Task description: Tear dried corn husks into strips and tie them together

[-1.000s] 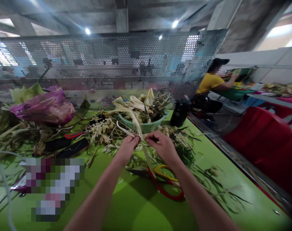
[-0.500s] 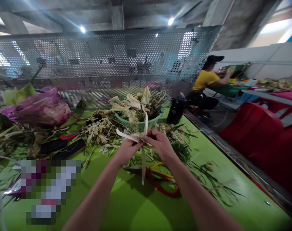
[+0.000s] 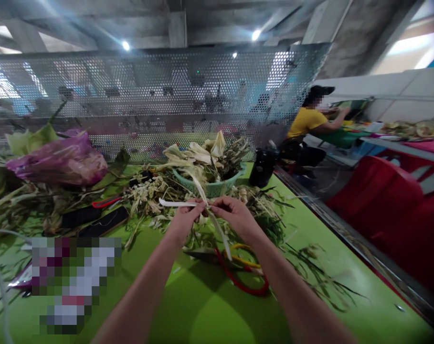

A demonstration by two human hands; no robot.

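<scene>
Pale, narrow leaf strips (image 3: 219, 231) crossing at centre, ends curling toward nine, eleven and five o'clock, left hand (image 3: 183, 221) pinched closed on them, right hand (image 3: 235, 216) pinching at the crossing, green basket (image 3: 217, 190) at twelve.

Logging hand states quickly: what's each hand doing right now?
Left hand: closed, pinching the pale leaf strips.
Right hand: fingertips closed together at the strips' crossing; whether it grips one cannot be told.

The left hand (image 3: 187, 217) and right hand (image 3: 234, 214) pinch pale strips (image 3: 218, 230).
</scene>
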